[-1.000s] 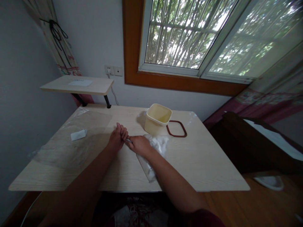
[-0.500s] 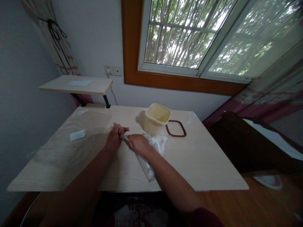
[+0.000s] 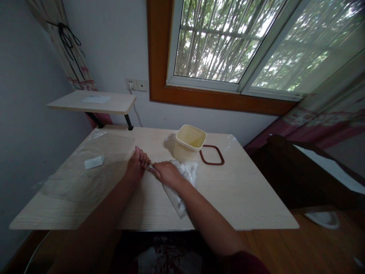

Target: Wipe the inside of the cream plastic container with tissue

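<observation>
A clear plastic bag point(image 3: 190, 170) with white, fluffy-looking contents lies on the table, partly under my right forearm. My right hand point(image 3: 167, 173) is closed round the bag near its gathered end. Just to its left, my left hand point(image 3: 138, 161) has its fingers curled in on the tip of that gathered plastic. Behind the bag stands a cream, square-mouthed plastic tub point(image 3: 185, 146), upright and uncovered. A reddish-brown rounded-square ring point(image 3: 212, 164) lies flat to the right of the tub.
A thin clear plastic sheet point(image 3: 85, 182) covers the table's left side, with a small white packet point(image 3: 94, 162) on it. A raised shelf point(image 3: 94, 102) stands at the back left. The window wall borders the far edge of the table point(image 3: 242, 198).
My left hand's fingers have curled in from a more stretched-out pose and now close on the gathered plastic. The right hand has barely shifted; tub and ring stay put.
</observation>
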{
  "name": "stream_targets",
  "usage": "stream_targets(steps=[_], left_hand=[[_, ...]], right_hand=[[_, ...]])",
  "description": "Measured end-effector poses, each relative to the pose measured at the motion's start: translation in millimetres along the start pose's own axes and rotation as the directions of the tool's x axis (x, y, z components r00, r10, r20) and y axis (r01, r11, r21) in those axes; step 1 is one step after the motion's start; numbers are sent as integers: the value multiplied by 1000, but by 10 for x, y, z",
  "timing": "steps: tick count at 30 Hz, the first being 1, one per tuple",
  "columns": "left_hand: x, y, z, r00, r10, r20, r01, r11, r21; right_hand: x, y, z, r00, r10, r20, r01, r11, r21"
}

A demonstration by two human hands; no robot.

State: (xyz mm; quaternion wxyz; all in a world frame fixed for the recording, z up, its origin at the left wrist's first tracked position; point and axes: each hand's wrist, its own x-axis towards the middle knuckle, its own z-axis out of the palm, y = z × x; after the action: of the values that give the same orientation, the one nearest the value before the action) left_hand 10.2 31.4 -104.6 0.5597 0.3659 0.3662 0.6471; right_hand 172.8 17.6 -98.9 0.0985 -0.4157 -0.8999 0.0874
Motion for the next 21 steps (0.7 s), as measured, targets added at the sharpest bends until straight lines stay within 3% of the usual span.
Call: stream_targets(steps=[10, 13, 17, 21], left_hand=[[9, 17, -49, 999, 39, 10, -39, 999, 22], [40, -20, -115, 997, 71, 11, -70, 994, -79], [99, -78, -234, 997, 78, -11, -79, 982, -172], [113, -132, -268, 995, 87, 44, -80, 987, -138]], right_hand=[[24, 34, 22, 995, -58, -80, 70, 987, 148], [28, 54, 41, 977, -75, -200, 111, 978, 175], [56, 78, 47, 911, 11, -412, 100, 964, 248], [112, 74, -30, 883, 112, -456, 140, 864, 484]])
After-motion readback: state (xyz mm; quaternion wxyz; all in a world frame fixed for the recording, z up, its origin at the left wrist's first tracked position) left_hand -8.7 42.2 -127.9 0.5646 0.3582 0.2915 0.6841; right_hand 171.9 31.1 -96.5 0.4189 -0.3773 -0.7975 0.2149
